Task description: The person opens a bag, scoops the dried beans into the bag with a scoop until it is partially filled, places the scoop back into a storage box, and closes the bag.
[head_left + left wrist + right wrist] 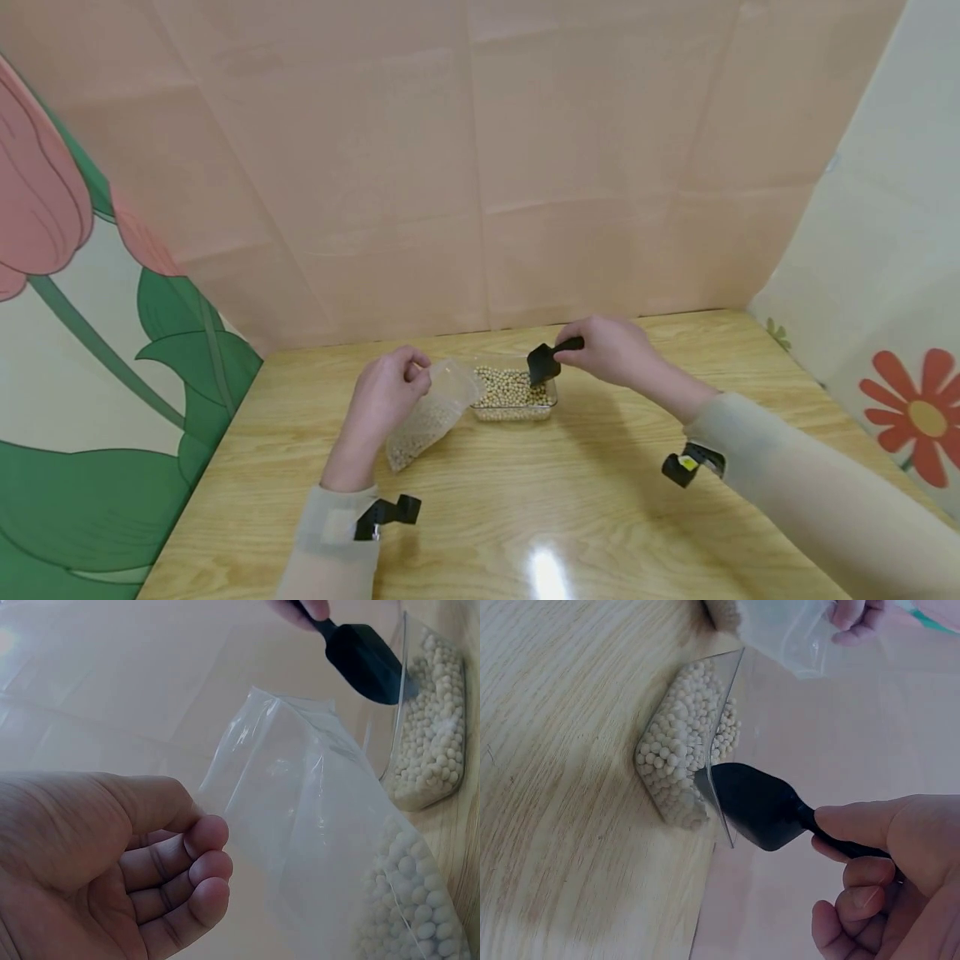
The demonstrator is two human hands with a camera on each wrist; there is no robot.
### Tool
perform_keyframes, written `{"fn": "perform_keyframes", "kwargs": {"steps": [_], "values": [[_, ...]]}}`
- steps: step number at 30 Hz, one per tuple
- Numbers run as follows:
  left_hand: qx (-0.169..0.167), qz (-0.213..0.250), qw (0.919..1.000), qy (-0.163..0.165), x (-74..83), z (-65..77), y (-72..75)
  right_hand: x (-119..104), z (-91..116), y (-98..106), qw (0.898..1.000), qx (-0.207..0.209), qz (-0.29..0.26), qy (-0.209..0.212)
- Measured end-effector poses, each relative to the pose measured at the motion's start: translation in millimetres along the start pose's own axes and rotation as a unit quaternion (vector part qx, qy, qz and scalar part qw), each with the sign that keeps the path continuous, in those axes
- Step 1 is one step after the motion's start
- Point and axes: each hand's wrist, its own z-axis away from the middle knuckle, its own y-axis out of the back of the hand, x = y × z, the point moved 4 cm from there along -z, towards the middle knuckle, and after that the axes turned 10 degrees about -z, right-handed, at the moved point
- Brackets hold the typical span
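Black and shovel-shaped, the scoop (pixel 543 365) I watch slants down-left from my right hand (pixel 611 350), thumb and fingers clamped on its handle. Its tip meets pale round beans (pixel 504 386) in a clear container (pixel 513 407) near the far edge of the table (pixel 600 517). My left hand (pixel 382 396) pinches a translucent bag (pixel 442 400), partly bean-filled, beside the container.

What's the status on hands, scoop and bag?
Left hand pinches bag. Right hand grips scoop, tip at beans in clear container. No obstruction visible.
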Motion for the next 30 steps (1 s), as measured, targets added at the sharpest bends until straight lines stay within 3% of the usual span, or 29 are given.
{"fn": "perform_keyframes", "kwargs": {"steps": [7,12,22,30], "values": [[0.004,-0.003,1.0000,-0.005,0.4,-0.1,0.5,-7,-4,-6,0.999,-0.002,0.045,0.001],[0.005,-0.003,1.0000,-0.008,0.7,0.0,0.8,-7,-7,-10,0.999,-0.005,0.049,0.000],[0.002,-0.003,1.0000,-0.006,1.4,1.1,1.4,0,-7,-21,1.000,-0.015,0.000,-0.017],[0.001,-0.005,1.0000,-0.004,0.6,2.0,2.2,15,-7,-30,0.997,-0.015,-0.072,-0.035]]}}
